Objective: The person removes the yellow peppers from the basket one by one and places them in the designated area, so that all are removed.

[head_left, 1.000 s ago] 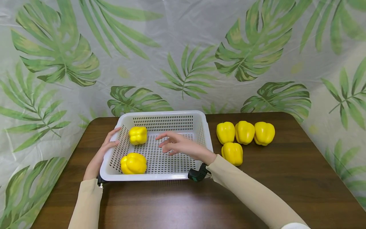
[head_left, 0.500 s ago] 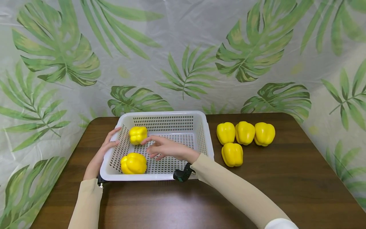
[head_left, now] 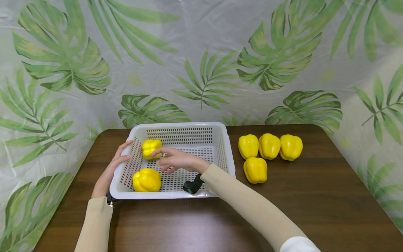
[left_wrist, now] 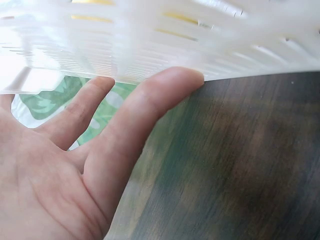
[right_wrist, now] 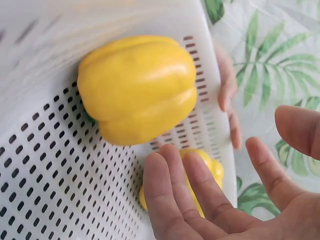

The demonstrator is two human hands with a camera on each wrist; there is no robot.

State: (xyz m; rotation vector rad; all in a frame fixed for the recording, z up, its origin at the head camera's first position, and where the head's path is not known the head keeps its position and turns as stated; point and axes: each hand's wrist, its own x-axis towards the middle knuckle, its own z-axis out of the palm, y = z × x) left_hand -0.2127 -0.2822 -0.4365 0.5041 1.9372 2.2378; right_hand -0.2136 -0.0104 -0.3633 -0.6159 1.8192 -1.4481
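Note:
A white perforated plastic basket (head_left: 171, 195) stands on the table with two yellow bell peppers inside, along its left side. One bell pepper (head_left: 151, 148) lies at the back; the other bell pepper (head_left: 146, 180) is at the front. My left hand (head_left: 108, 169) touches the basket's left wall and rim, its thumb and fingers spread and fairly straight against the outside in the left wrist view. Over the basket hovers my right hand (head_left: 179, 160), fingers loosely extended and holding nothing. Its fingertips are near the back pepper, partly covering that pepper (right_wrist: 210, 167) in the right wrist view.
Right of the basket, several more yellow bell peppers (head_left: 269, 146) sit on the brown wooden table (head_left: 315, 196), with one pepper (head_left: 255, 170) in front of the row. A leaf-patterned cloth (head_left: 207, 70) hangs behind the table. Each wrist wears a black camera (head_left: 192, 185).
My right hand has moved left across the basket, from its middle towards the back pepper. The left hand, basket and peppers have stayed where they were.

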